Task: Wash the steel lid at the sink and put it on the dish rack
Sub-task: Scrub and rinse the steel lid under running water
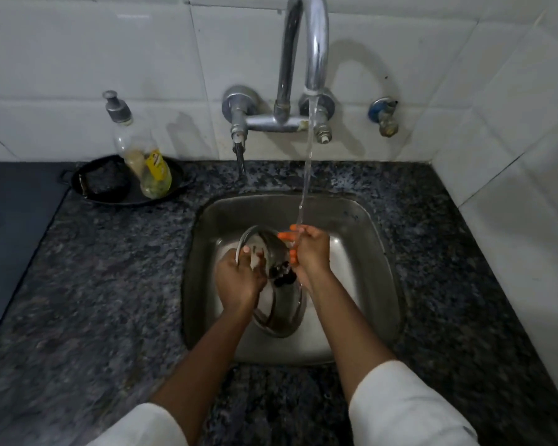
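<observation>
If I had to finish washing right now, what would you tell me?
Left hand: gripping the steel lid by its rim, tilted over the sink.
Right hand: open, fingers under the running water, holding nothing.
Done: tap on, lid in the sink.
Left: finish rinsing the lid, then put it on the dish rack, which is out of view.

White tiled walls, speckled granite counter.

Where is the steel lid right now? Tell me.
In the head view, the steel lid is tilted inside the sink, held by the left hand, beside the right hand.
</observation>
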